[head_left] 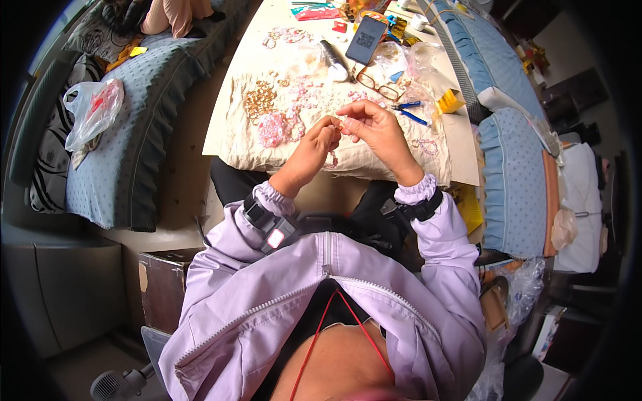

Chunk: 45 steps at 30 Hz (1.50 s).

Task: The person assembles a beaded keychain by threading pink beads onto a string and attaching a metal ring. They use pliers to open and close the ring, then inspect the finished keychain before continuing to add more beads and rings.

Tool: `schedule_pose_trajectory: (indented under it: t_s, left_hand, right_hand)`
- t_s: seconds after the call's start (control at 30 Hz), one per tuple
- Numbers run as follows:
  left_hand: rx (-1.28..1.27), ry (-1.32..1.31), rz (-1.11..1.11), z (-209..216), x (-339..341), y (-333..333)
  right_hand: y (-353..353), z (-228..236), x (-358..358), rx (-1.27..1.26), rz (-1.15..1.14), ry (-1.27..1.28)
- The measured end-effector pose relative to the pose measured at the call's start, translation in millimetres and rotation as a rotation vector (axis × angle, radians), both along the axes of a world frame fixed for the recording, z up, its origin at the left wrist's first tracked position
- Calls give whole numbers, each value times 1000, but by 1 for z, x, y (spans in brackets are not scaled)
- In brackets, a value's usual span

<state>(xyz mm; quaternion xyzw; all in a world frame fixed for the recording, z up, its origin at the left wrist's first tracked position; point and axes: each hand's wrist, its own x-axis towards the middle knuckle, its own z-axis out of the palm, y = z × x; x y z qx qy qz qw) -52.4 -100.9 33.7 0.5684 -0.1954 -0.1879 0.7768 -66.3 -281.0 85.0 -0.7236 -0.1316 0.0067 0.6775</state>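
Observation:
Above the near part of the cloth-covered table, my left hand (313, 151) and my right hand (378, 131) meet fingertip to fingertip. A short strand of pinkish beads (332, 161) hangs below the fingers of my left hand, which are closed on it. My right thumb and forefinger are pinched at the strand's upper end; what lies between them is too small to make out. To the left of my hands lie a heap of pink beads (273, 129) and a pile of gold-coloured rings (260, 101). A beaded loop (426, 146) rests right of my right wrist.
Blue-handled pliers (412, 113), eyeglasses (378, 87), a phone (366, 40) and a dark tube (333, 60) lie beyond my hands. More beaded loops (286, 35) are at the far left of the table. Blue-covered sofas (120, 160) flank it; a person (175, 15) sits on the left one.

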Motion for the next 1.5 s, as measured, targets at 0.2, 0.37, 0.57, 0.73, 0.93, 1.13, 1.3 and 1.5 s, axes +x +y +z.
schedule_pose_trajectory:
  t_s: [0.2, 0.37, 0.57, 0.73, 0.93, 1.13, 1.3, 1.5]
  left_hand:
    - [-16, 37, -23, -4, 2, 3]
    - [-4, 7, -52, -2, 12, 11]
    - [-78, -20, 27, 16, 17, 13]
    - [-33, -111, 56, 36, 20, 12]
    - [63, -220, 144, 34, 13, 8]
    - [375, -650, 334, 18, 12, -4]
    - [484, -821, 377, 19, 2, -4]
    - [555, -853, 387, 27, -5, -6]
  right_hand:
    - [0, 2, 0, -47, -14, 16]
    - [0, 4, 0, -14, -77, -29]
    - [-4, 6, 4, 47, -86, -110]
    - [-3, 12, 6, 75, -73, -140]
    - [2, 22, 2, 20, -74, -124]
    - [10, 22, -4, 56, -12, -183]
    - [12, 18, -4, 67, 9, -161]
    - [10, 13, -6, 89, -1, -70]
